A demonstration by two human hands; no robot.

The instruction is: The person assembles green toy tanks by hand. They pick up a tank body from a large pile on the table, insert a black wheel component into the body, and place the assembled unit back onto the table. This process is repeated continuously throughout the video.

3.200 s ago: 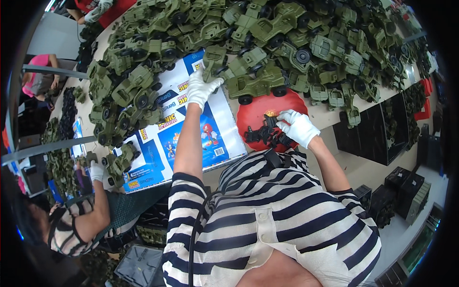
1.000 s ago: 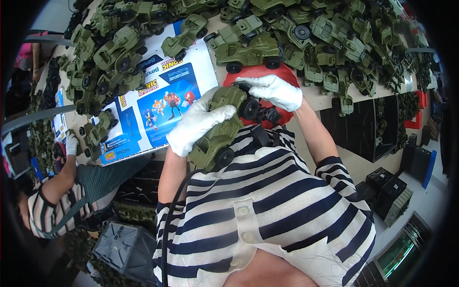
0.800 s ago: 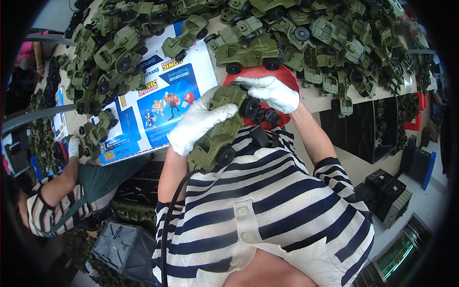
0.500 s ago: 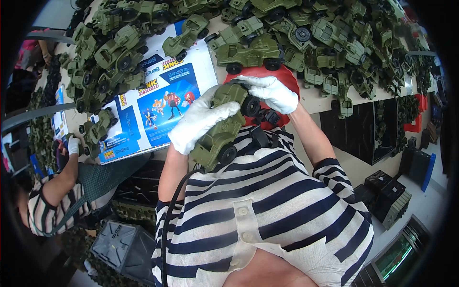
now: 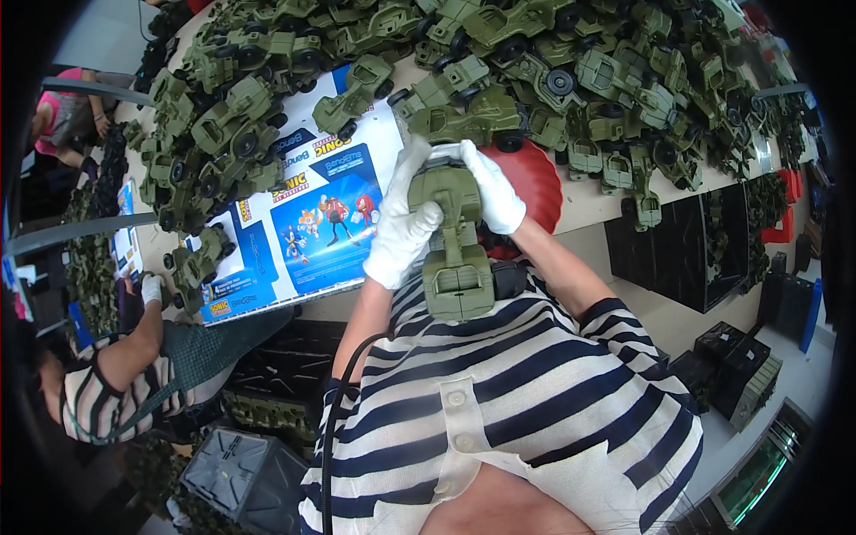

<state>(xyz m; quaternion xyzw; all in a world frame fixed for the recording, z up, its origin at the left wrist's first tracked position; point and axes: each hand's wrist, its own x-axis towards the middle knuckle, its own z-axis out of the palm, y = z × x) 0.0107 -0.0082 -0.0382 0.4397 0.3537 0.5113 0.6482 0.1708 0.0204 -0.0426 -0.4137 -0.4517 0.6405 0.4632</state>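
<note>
An olive-green toy jeep (image 5: 456, 283) is upright between my two white-gloved hands, just in front of my striped shirt. My left hand (image 5: 399, 227) is closed round its left side, with the thumb across the body. The fingers of my right hand (image 5: 496, 194) are wrapped over the far right end, hiding part of it. Behind my right hand is a red scalloped bowl (image 5: 540, 192), and dark small parts show inside it near the jeep. What lies under my left palm is hidden.
Olive toy jeeps (image 5: 615, 85) are heaped along the table's far side. A printed blue-and-white cardboard sheet (image 5: 325, 245) lies to the left. Black crates (image 5: 664, 245) stand below the table at right. At far left, a person's gloved hand (image 5: 152, 288) is near more jeeps.
The jeep has turned from slanted to nearly upright in view and shifted right. My left hand moved right with it; my right hand moved slightly left and closed over its far end.
</note>
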